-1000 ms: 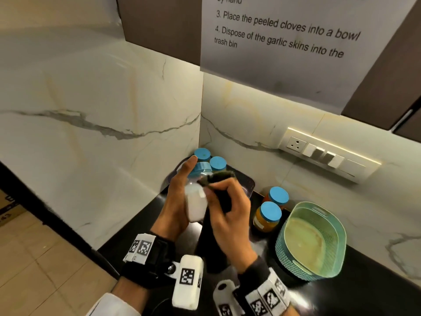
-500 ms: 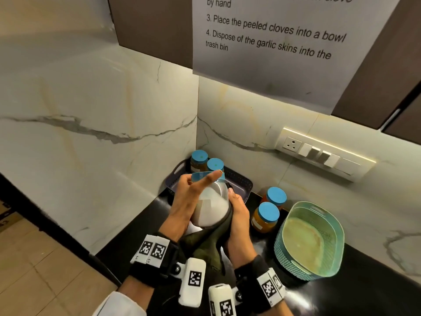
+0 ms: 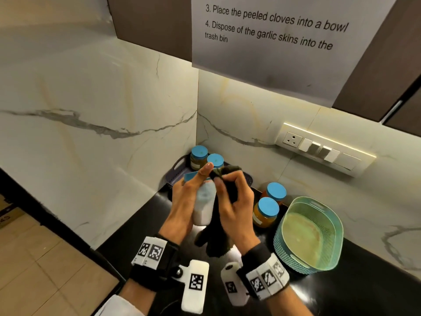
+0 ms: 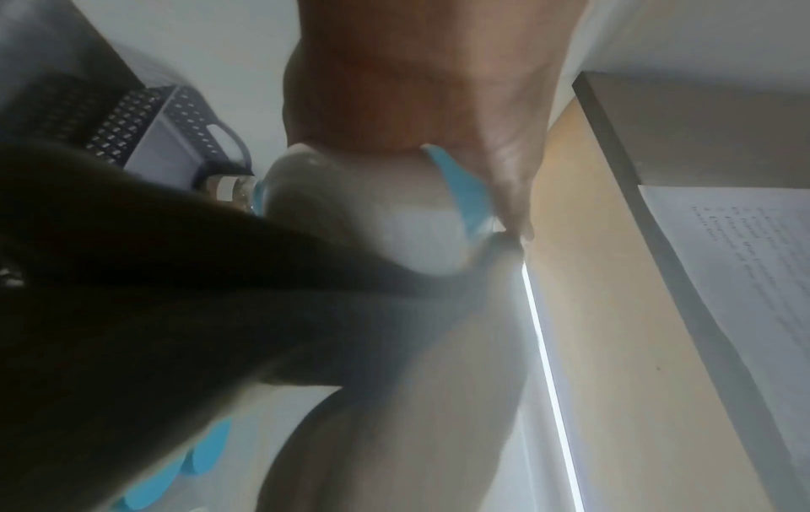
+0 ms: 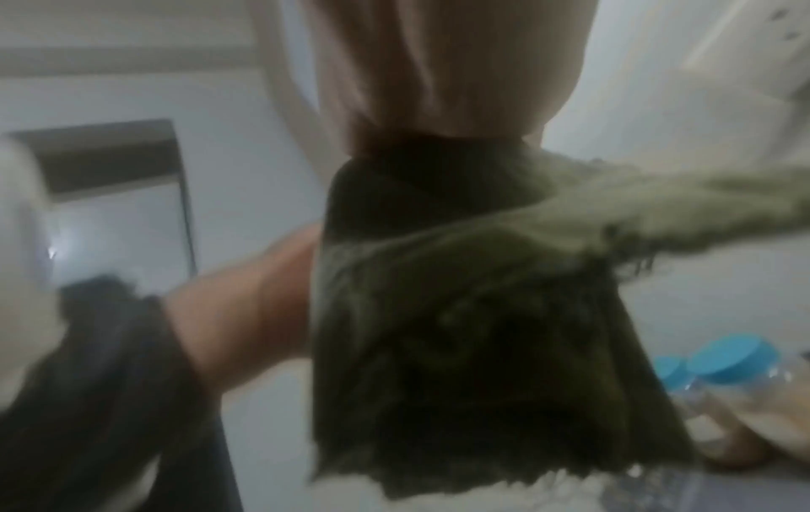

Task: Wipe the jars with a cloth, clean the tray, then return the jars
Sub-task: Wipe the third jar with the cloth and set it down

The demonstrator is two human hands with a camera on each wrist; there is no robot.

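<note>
My left hand [image 3: 189, 192] grips a jar of white powder [image 3: 204, 207] with a blue lid, held above the black counter. My right hand [image 3: 232, 197] clutches a dark green cloth [image 3: 216, 238] and presses it against the jar's right side near the lid; the rest of the cloth hangs down. The left wrist view shows the same jar [image 4: 394, 214] under my palm, and the right wrist view is filled by the cloth [image 5: 460, 329]. Two blue-lidded jars [image 3: 199, 156] stand in the dark tray [image 3: 176, 172] in the corner. Two more jars [image 3: 265, 212] stand on the counter to the right.
A teal perforated basket [image 3: 309, 236] sits on the black counter [image 3: 364, 288] at the right. Marble walls meet in the corner behind the tray. A switch panel [image 3: 323, 149] is on the right wall, a printed sheet [image 3: 273, 42] hangs above.
The jar went from tilted with its bottom toward me back to more upright. My right hand moved the cloth from under the jar up to its lid end.
</note>
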